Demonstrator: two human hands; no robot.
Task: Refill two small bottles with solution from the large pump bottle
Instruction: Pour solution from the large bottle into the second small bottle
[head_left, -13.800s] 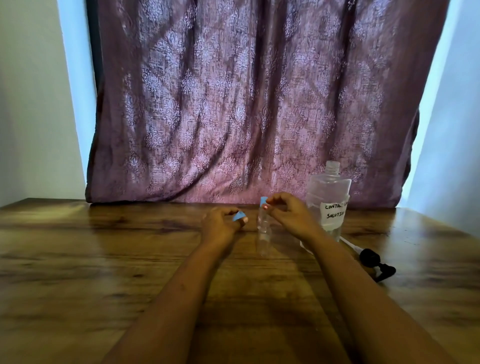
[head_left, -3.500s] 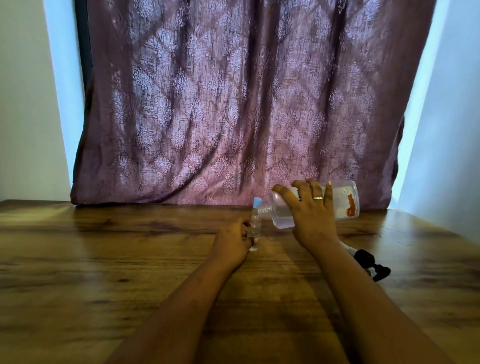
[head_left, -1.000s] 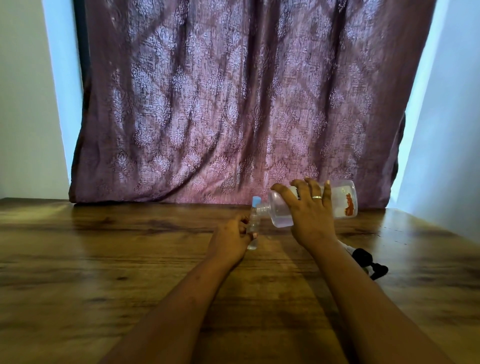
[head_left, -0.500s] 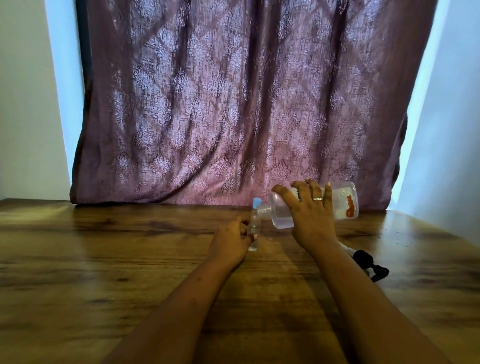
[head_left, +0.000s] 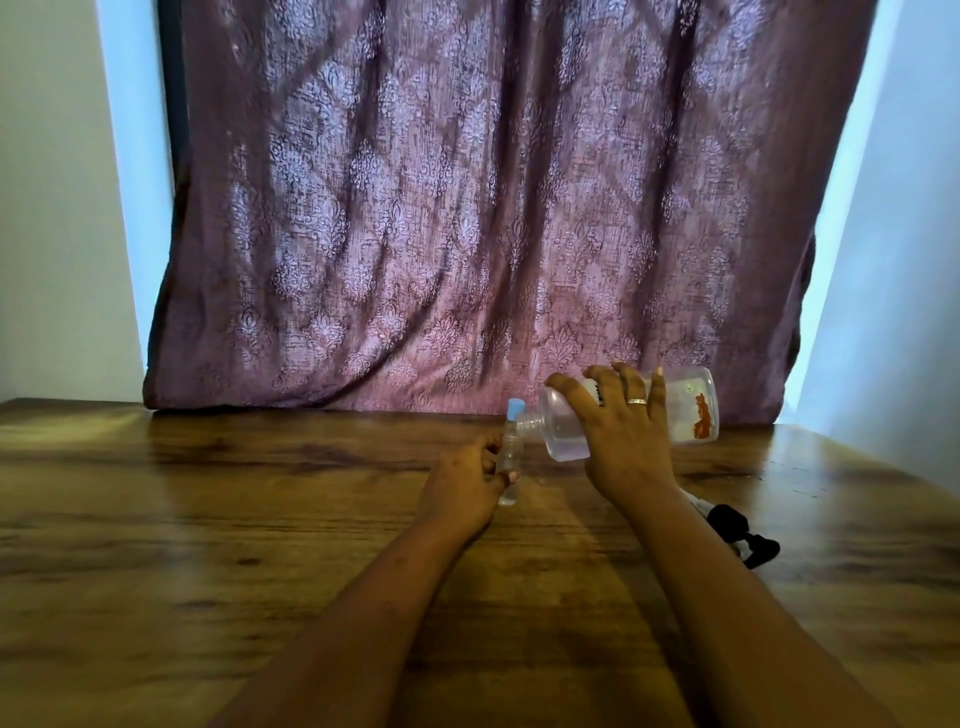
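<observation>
"Where's the little one got to?"

"The small bottle (head_left: 509, 460) is upright near the middle of the bench (head_left: 208, 519), and its base looks to be down on the wood. The left hand (head_left: 460, 486) has it. The grip is narrow, with fingers and thumb pinched round the clear body."

"And the big one?"

"The large bottle (head_left: 685, 410) is up off the bench in the right hand (head_left: 623, 441). It's tipped nearly flat, bottom pointing right and neck pointing left. The grip there is wide, with the fingers spread over the top of the barrel and curled round it. There's a ring (head_left: 637, 401) on one finger. The open neck is right at the mouth of the small bottle, touching it as near as I can tell."

"Anything coming out?"

"Clear liquid lies pooled in the low shoulder of the large bottle, by the neck. I can't make out a stream from here. The small bottle is see-through too, so I can't tell its level."

"What's that bit of blue?"

"A blue cap (head_left: 514, 406), just behind where the two necks meet. I can't tell whether it sits on a second bottle, because what's under it is hidden."

"And the pump?"

"The pump (head_left: 737, 530) lies on its side on the bench, off to the right. Its black head is showing and its other end is tucked behind the right forearm. It's well apart from both bottles. Behind it all a purple patterned curtain (head_left: 467, 208) hangs down to the back edge of the bench."
</observation>
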